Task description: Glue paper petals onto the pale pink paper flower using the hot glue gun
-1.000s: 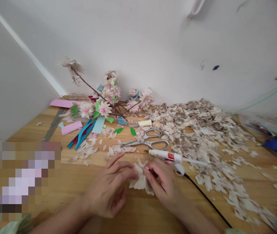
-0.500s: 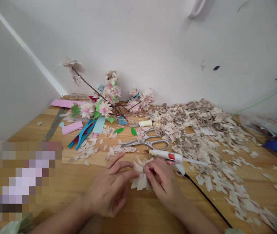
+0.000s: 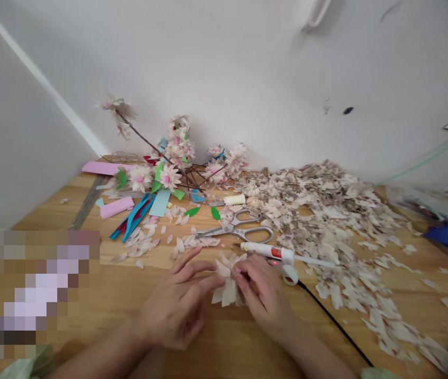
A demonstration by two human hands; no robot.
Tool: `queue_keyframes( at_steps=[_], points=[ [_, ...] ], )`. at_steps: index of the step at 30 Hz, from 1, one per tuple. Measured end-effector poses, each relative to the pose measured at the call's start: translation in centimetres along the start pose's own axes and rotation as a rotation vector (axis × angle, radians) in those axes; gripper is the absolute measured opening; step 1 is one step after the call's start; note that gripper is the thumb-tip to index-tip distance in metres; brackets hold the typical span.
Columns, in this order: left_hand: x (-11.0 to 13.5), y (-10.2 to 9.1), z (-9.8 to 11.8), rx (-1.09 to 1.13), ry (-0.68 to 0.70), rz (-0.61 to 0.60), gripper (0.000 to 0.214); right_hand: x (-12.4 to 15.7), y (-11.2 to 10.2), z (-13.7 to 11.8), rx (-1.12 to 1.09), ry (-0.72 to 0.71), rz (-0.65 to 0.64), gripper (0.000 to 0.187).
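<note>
Between my hands, low over the wooden table, is a pale flower [image 3: 227, 292] made of thin, dry-looking petals. My right hand [image 3: 265, 297] pinches its right side with thumb and forefinger; whether a loose petal sits in that pinch I cannot make out. From the other side, my left hand [image 3: 180, 300] reaches over with its fingers spread, one fingertip at the flower's left edge. Just beyond my right hand lies a white glue gun [image 3: 265, 250], its small red light on and a glue stick in its back end. Silver scissors [image 3: 234, 229] rest behind it.
A broad heap of dry petals [image 3: 322, 195] covers the right side. Finished flowers [image 3: 170, 176] on a twig [image 3: 145, 138] stand against the wall, near pink paper [image 3: 116, 207] and blue strips [image 3: 135, 218]. A knife [image 3: 234, 200] lies behind the scissors. The black cord [image 3: 334, 322] runs towards me.
Very little differs. Both hands keep their places at the flower, and the whole view has shifted slightly.
</note>
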State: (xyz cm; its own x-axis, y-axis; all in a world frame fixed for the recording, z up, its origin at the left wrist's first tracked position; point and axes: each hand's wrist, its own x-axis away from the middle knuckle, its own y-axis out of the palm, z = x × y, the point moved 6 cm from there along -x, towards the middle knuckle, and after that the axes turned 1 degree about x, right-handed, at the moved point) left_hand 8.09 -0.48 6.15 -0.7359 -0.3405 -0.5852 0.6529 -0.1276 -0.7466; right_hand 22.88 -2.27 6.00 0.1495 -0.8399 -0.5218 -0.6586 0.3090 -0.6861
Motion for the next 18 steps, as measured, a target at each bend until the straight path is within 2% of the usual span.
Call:
queue_keyframes(
  at_steps=[18],
  points=[
    [-0.13, -0.07, 0.16, -0.041, 0.015, 0.005, 0.056, -0.09, -0.11, -0.22, 0.02, -0.012, 0.009, 0.014]
  ],
)
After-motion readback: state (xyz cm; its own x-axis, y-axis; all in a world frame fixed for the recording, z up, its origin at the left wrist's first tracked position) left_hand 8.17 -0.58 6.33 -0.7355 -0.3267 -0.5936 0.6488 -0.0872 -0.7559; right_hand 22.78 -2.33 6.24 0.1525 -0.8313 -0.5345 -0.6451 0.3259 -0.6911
